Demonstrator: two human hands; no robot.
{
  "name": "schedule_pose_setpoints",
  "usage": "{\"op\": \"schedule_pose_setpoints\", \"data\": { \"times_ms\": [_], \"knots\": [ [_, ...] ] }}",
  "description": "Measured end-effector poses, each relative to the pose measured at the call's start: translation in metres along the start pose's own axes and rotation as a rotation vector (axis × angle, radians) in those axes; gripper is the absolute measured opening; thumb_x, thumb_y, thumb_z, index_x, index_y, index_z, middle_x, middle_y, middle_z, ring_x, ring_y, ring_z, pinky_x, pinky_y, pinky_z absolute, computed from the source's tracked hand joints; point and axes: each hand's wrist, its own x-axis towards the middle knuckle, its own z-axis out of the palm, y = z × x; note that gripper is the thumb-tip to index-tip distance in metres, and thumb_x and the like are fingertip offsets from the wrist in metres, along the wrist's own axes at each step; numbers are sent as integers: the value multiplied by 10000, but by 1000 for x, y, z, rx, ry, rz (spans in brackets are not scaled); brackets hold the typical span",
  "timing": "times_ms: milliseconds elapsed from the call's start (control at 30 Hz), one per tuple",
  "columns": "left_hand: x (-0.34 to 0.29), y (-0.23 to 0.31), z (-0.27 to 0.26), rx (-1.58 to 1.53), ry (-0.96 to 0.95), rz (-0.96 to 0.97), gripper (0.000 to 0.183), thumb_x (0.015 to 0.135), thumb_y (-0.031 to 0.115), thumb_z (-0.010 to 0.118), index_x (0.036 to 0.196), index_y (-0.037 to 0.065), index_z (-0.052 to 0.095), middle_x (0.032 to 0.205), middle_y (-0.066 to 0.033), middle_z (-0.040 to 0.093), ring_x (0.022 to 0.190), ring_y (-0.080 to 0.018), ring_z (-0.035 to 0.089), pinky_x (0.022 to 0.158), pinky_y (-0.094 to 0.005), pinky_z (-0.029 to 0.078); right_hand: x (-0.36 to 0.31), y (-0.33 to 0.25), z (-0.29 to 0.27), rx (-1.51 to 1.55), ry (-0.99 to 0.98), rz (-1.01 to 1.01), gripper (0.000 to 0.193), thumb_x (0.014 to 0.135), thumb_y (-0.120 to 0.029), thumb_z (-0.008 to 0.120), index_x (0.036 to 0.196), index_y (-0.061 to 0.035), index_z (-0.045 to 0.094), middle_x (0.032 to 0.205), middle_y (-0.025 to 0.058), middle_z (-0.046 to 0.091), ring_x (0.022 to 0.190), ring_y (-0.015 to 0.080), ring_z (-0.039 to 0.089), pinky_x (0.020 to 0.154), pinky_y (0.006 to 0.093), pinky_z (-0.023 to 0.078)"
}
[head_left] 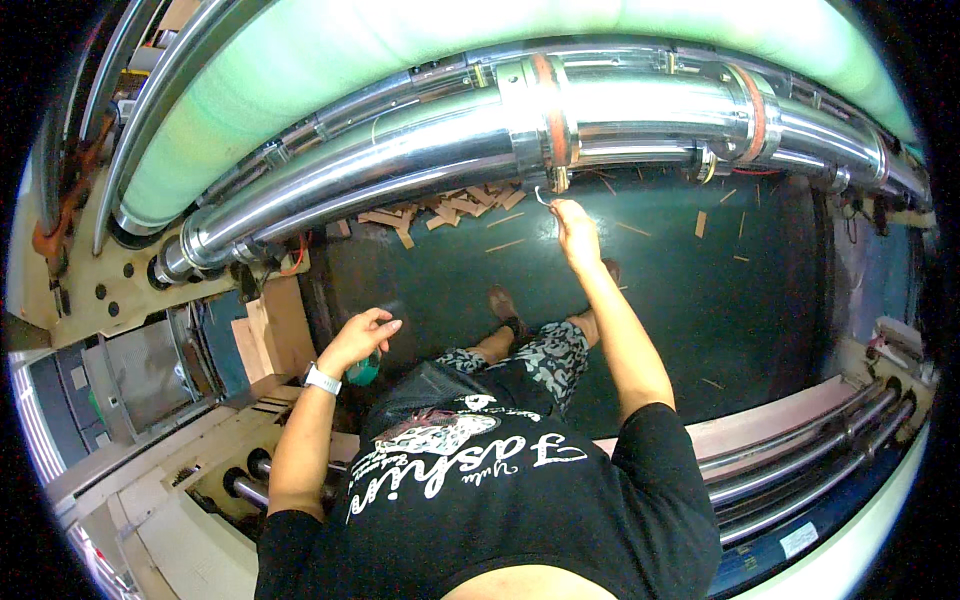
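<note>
My right hand point(576, 232) reaches forward, its fingers pinched on a thin, pale curved piece point(543, 197), which looks like a small hooked metal tool. It lies just beneath a brass-coloured fitting point(558, 180) on the underside of a collar with an orange band point(554, 110), fixed round a long chrome shaft point(440, 135). Contact between piece and fitting cannot be made out. Lower and to the left, my left hand point(360, 338) hovers near my waist with its fingers curled and thumb close to them. A rounded green thing point(364, 370) shows under that palm, partly hidden.
A large pale green roller point(330, 75) curves behind the shaft. To the right sits a second orange-banded collar point(752, 112). Cardboard scraps point(465, 205) litter the dark green floor point(680, 300). Metal rollers point(810, 455) run at lower right; a cardboard box point(275, 330) stands left.
</note>
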Motion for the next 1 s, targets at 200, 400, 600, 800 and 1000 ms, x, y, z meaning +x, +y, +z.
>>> {"op": "schedule_pose_setpoints", "data": {
  "times_ms": [200,400,600,800,1000],
  "knots": [
    [2,13,20,27,24,-45,448,806,327,568,1055,-37,488,613,-75,570,551,-131,541,516,-253,419,5,5,19,70,-123,56,103,805,-87,501,893,-42,528,869,148,560,841,321,540,728,366,437],
    [-4,28,27,10,68,-56,418,810,324,564,1051,-10,493,617,-61,570,543,-124,536,514,-249,422,2,10,11,125,-122,65,90,807,-63,501,885,-22,520,857,152,547,823,323,540,721,352,433],
    [-6,28,37,53,67,-73,412,810,324,564,1052,-2,493,613,-50,567,535,-119,531,504,-245,418,6,8,18,131,-92,111,95,829,-76,479,893,-15,511,871,152,539,828,328,537,723,342,431],
    [-6,35,38,42,72,-57,428,811,326,562,1060,-15,487,607,-52,569,537,-115,529,506,-244,411,9,22,15,166,-176,246,141,806,-159,539,832,-21,521,862,143,548,815,314,534,677,362,436],
    [-7,38,39,59,62,-51,422,809,319,564,1055,-16,491,610,-55,572,534,-118,537,501,-239,407,28,43,-3,497,-430,484,240,755,-224,627,848,-7,582,709,66,582,676,115,514,654,254,414]
  ]
}}
